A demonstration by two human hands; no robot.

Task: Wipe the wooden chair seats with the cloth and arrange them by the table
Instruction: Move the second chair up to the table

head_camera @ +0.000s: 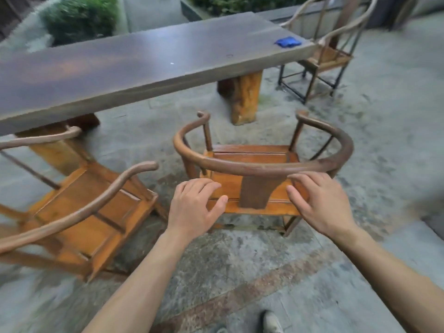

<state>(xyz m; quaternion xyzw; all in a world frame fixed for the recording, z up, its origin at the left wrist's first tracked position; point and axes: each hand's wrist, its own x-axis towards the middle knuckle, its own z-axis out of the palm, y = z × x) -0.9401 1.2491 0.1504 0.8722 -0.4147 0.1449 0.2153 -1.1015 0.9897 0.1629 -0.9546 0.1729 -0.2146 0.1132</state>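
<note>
A wooden armchair (pixel 262 168) with a curved dark back rail and orange seat stands in front of me, facing the long dark table (pixel 134 61). My left hand (pixel 192 204) and my right hand (pixel 319 203) hover just below the back rail, fingers loosely bent, holding nothing. The blue cloth (pixel 287 42) lies crumpled on the table's far right end. A second armchair (pixel 79 212) stands at the left, angled toward the table. A third one (pixel 329 56) stands beyond the table's right end.
The table rests on chunky wooden legs (pixel 243 99). Stone paving (pixel 240 272) surrounds the chairs. Shrubs and a low wall (pixel 79 18) lie behind the table. My shoe (pixel 271 323) shows at the bottom edge.
</note>
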